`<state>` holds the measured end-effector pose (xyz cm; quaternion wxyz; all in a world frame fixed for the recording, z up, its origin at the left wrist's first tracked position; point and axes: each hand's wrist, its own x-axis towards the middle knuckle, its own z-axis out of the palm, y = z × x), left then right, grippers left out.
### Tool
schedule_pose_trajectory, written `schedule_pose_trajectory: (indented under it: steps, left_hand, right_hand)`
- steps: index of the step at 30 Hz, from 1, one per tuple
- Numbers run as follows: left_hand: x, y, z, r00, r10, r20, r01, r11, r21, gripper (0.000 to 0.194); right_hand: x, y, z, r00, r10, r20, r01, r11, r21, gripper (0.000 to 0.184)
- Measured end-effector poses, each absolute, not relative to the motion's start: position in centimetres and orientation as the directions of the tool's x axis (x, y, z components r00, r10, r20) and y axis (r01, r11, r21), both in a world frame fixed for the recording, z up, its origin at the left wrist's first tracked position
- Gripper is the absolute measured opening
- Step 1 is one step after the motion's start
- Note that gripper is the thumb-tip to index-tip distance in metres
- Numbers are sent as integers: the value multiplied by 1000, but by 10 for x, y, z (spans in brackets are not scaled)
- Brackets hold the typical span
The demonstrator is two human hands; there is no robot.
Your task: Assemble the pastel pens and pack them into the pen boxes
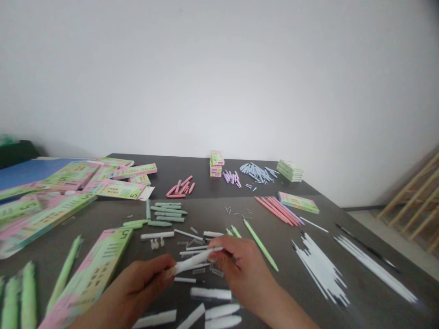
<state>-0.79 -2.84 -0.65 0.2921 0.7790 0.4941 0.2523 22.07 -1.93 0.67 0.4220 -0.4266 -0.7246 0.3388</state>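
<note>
My left hand [144, 278] pinches the left end of a white pen barrel [192, 262] between thumb and fingers. At its right end, my right hand [245, 262] grips a narrower white tip; whether this is a separate piece I cannot tell. The barrel is tilted slightly, right end higher, above the dark table. Beneath and around it lie loose white pen parts [211, 294] and small clear plastic pieces [157, 243]. A light green pen [260, 244] rests just beyond my right hand.
Pink-and-green boxes [133, 171] pile up at the left, with one box [99, 269] beside my left forearm. White refills [318, 267] lie at right. Green barrels [168, 212], pink barrels [181, 187], blue parts [257, 172] and stacked boxes [216, 163] sit farther back.
</note>
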Motion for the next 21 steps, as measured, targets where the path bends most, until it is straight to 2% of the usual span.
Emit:
schedule_pose_trajectory:
  steps: [2, 4, 6, 8, 11, 13, 14, 16, 19, 20, 21]
  left_hand:
    - [-8, -28, -7, 396, 905, 157, 620, -390, 681, 30]
    - [-9, -27, -8, 386, 895, 225, 639, -435, 634, 24]
    - [-9, -26, -11, 373, 881, 290, 659, -472, 586, 19]
    - [-10, -26, -13, 365, 868, 336, 667, -496, 557, 18]
    - [-9, -26, -16, 377, 875, 304, 666, -484, 567, 17]
    - [-8, -26, -16, 387, 882, 269, 658, -469, 589, 17]
    - [-8, -27, -15, 388, 885, 259, 654, -462, 599, 17]
    - [-7, -27, -14, 385, 892, 235, 654, -444, 613, 18]
    - [-5, -27, -11, 389, 904, 175, 659, -406, 633, 21]
    - [-5, -27, -10, 393, 906, 156, 658, -395, 641, 21]
    - [-5, -27, -9, 395, 908, 143, 655, -387, 649, 21]
  right_hand:
    - [222, -17, 6, -264, 946, 188, 258, 257, -931, 10]
    - [222, -14, 4, -267, 963, 26, 134, 64, -989, 23]
    - [223, -11, 4, -294, 953, -76, 72, -57, -996, 36]
    - [223, -10, 5, -285, 957, -56, 76, -36, -996, 36]
    - [223, -10, 4, -199, 974, 110, 59, 124, -991, 17]
    - [222, -10, 1, -185, 978, 98, 4, 100, -995, 43]
    - [222, -10, -1, -221, 974, 42, -6, 41, -999, 44]
    - [222, -9, -4, -305, 950, -62, 31, -55, -998, 35]
    - [221, -9, -4, -285, 959, 1, 70, 22, -997, 27]
    - [221, -9, -4, -244, 969, 36, 48, 49, -998, 33]
    - [221, -9, -3, -222, 974, 41, 22, 47, -999, 49]
